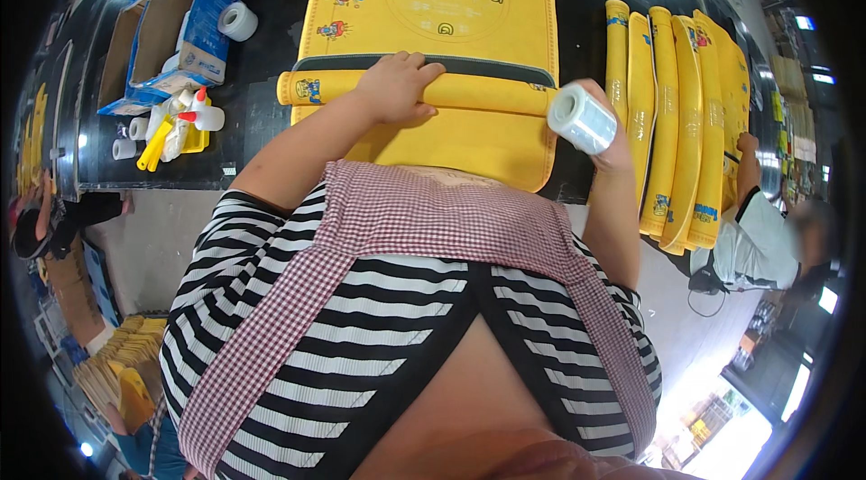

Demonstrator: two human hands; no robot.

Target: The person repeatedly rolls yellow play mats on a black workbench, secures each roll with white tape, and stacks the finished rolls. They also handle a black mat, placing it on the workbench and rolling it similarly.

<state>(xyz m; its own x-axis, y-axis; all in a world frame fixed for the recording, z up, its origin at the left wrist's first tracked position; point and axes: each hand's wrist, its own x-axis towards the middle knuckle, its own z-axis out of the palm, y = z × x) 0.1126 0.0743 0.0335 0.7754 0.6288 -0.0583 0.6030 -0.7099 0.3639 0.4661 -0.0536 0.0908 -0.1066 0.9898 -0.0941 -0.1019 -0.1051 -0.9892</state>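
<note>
A yellow printed mat (505,38) lies before me, its dark underside showing along a fold. Across it runs a rolled yellow mat (487,94). My left hand (397,90) grips this roll from above, fingers over the far side and thumb on the near side. To the right of the roll, my right hand (615,133) is wrapped round a small roll of clear stretch film (586,122), tilted with its core end toward the left. Most of the right fingers are hidden behind the film.
Several rolled yellow mats (663,110) lie side by side on the right of the black table (262,56). Blue cardboard boxes (194,33), a white roll (237,21), glue bottles (206,115) and a yellow-handled tool (156,144) are at left. A co-worker (758,241) stands at right.
</note>
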